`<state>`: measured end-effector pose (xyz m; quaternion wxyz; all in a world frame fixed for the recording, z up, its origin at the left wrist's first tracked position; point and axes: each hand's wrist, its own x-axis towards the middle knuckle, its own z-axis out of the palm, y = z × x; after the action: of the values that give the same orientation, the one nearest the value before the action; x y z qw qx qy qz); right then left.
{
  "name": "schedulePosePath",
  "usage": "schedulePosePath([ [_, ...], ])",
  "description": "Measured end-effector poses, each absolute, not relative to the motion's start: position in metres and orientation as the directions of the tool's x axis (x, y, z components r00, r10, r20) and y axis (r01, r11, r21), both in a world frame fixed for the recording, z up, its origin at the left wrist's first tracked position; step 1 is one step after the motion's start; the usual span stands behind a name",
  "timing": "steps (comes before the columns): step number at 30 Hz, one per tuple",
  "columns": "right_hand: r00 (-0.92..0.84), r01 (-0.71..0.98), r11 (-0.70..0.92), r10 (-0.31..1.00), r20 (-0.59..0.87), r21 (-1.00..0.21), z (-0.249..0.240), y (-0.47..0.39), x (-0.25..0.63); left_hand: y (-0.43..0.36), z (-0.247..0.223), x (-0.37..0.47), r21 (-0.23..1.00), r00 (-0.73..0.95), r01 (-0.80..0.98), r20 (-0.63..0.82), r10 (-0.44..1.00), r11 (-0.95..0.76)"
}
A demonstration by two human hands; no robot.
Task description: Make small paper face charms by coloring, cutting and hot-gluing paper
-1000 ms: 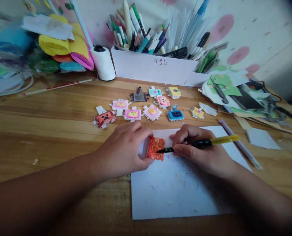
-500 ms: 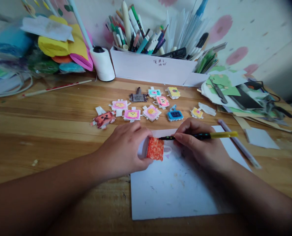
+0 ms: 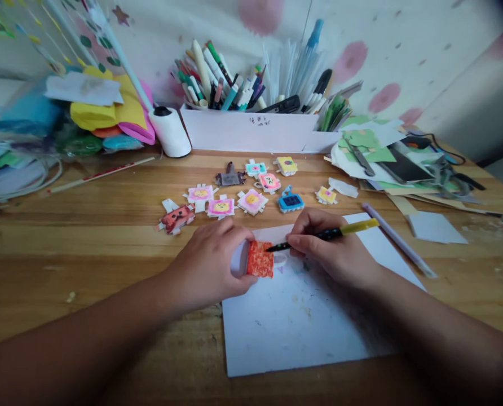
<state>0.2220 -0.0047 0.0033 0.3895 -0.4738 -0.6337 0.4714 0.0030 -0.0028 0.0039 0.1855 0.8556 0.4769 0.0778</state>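
"Orange-red scribble covers the small square piece (image 3: 260, 259), held just above or on the white sheet (image 3: 268, 338); which, I can't tell. What's hidden?"

"Its left side, partly, behind the left hand (image 3: 213, 256), whose thumb and fingers grip it at top and bottom. A pale loop (image 3: 280, 259) shows beside its right edge, but I can't make out whether they join."

"And the right hand (image 3: 334, 245)?"

"Closed round a black pen (image 3: 321, 234) with a yellow end. The tip is over the square's upper right; contact is too fine to see. That forearm hides some of the sheet, and both forearms are cut off by the frame."

"Anything different from just before?"

"The tip was at the top edge; now it's lower, on the face. The view has shifted too, bringing in a hanging star (image 3: 120, 16)."

"Farther out?"

"Small decorated pieces (image 3: 252, 201) on the wooden bench (image 3: 107, 242), a lilac stick (image 3: 397, 239) right of the hands, and behind, a white box (image 3: 247, 132) of pens, its writing illegible."
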Motion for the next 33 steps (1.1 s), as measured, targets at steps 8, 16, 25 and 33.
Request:
schedulePosePath([
  [8, -0.263, 0.209, 0.123, 0.963, 0.065, -0.97, 0.0045, -0.0062, 0.2175, -0.0033, 0.0046, 0.0022, 0.395, 0.547, 0.776, -0.032, 0.837, -0.492],
  [16, -0.261, 0.22, 0.143, 0.962, 0.083, -0.965, 0.0045, -0.005, 0.2165, -0.0032, 0.0031, 0.0017, 0.398, 0.539, 0.78, -0.035, 0.841, -0.483],
  [25, -0.276, 0.159, 0.023, 0.961, -0.022, -0.987, 0.0098, -0.0062, 0.2214, -0.0044, 0.0052, 0.0018, 0.423, 0.52, 0.779, -0.022, 0.854, -0.463],
  [33, -0.298, 0.139, 0.042, 0.955, -0.002, -0.989, 0.0117, -0.0053, 0.2239, -0.0033, 0.0088, 0.0021, 0.368, 0.537, 0.79, -0.028, 0.843, -0.491],
])
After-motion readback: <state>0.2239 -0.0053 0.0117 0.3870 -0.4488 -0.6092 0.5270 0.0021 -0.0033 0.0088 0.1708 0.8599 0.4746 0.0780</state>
